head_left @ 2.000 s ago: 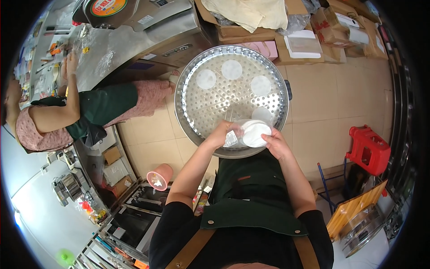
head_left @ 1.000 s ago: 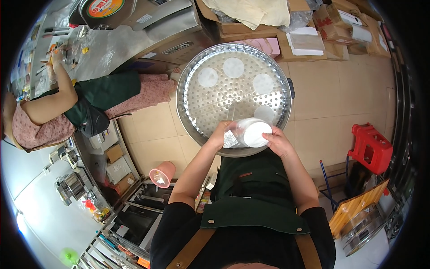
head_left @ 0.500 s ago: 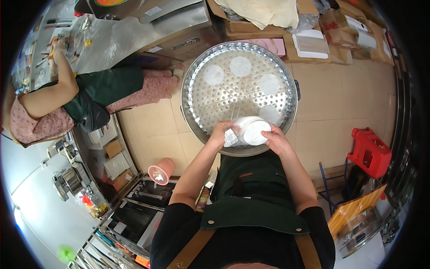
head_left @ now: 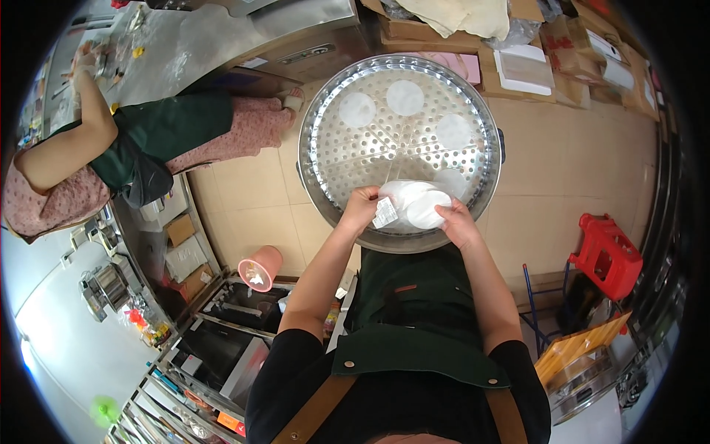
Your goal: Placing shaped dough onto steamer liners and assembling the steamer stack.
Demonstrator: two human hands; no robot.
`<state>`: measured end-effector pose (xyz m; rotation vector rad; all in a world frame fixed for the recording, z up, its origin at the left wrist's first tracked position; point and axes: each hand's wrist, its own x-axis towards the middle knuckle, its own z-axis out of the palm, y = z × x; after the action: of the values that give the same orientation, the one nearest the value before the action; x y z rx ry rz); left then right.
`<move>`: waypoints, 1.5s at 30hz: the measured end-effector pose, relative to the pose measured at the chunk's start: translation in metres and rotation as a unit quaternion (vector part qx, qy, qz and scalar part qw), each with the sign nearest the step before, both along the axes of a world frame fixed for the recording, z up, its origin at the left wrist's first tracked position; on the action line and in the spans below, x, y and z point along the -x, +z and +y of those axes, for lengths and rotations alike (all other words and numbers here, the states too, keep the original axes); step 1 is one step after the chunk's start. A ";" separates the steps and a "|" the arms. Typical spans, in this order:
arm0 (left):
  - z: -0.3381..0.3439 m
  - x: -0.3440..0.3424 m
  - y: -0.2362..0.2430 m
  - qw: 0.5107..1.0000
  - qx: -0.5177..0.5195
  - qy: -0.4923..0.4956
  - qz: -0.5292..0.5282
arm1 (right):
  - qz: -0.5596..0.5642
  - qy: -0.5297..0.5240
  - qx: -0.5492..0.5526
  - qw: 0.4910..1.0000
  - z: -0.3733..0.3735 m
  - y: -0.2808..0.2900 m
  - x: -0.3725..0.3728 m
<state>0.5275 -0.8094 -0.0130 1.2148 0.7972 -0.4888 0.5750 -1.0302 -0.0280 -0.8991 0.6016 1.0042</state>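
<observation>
Over the near edge of a large round perforated steamer tray (head_left: 355,159), my two hands hold a clear bag of white round paper liners (head_left: 403,196). My left hand (head_left: 361,209) is closed on the bag's left side, beside a printed label. The fingers of my right hand (head_left: 458,222) pinch the right edge of a stack of white paper liners (head_left: 429,210) at the bag's right end. On the tray lie several single liners, among them one at the upper left (head_left: 358,110), one at the top (head_left: 405,98) and one at the right (head_left: 454,132). Another, nearest the bag, is partly covered.
At the left another person (head_left: 89,155) in a green apron works at a steel counter (head_left: 200,55). A pink bin (head_left: 261,268) stands on the tiled floor. To the right are a red plastic stool (head_left: 608,255) and a wooden board (head_left: 580,346); cardboard boxes (head_left: 566,55) line the far side.
The stack of liners has slid a little out to the right of the bag. Both hands sit slightly higher in view, and the other person's arm has shifted.
</observation>
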 end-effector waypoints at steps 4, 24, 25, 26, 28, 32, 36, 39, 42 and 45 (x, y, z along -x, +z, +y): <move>0.014 -0.001 -0.008 0.998 -0.013 0.058 0.023 | -0.008 -0.014 -0.012 1.000 -0.008 -0.009 -0.003; 0.019 0.006 -0.076 0.890 -0.409 0.201 0.005 | -0.005 -0.039 0.025 0.999 -0.027 -0.005 0.000; 0.007 0.010 -0.060 0.931 -0.300 0.200 -0.049 | -0.005 -0.041 0.023 0.999 -0.024 -0.006 -0.001; -0.003 0.015 -0.046 0.958 -0.185 0.196 -0.101 | -0.004 -0.033 0.018 0.999 -0.023 -0.009 -0.001; -0.015 0.007 -0.006 0.985 -0.099 0.124 -0.073 | -0.004 -0.029 0.014 0.999 -0.022 -0.011 -0.003; -0.023 0.001 -0.002 0.993 -0.080 0.030 -0.085 | -0.018 -0.020 -0.006 1.000 -0.019 -0.013 -0.005; -0.020 -0.012 -0.003 0.950 -0.245 -0.017 -0.194 | -0.030 -0.021 -0.017 0.999 -0.016 -0.002 -0.007; -0.017 -0.013 -0.004 0.951 -0.228 -0.063 -0.201 | -0.034 -0.018 -0.022 0.999 -0.016 0.001 -0.007; -0.016 -0.005 -0.011 0.975 -0.170 -0.061 -0.132 | -0.033 -0.015 -0.023 0.999 -0.013 0.004 -0.006; -0.017 0.008 -0.014 0.985 -0.150 0.050 -0.063 | -0.008 -0.011 -0.009 1.000 -0.010 0.003 -0.004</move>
<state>0.5196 -0.8268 -0.0266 1.4616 0.8377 -0.2109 0.5791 -1.0400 -0.0255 -0.8823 0.5873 0.9801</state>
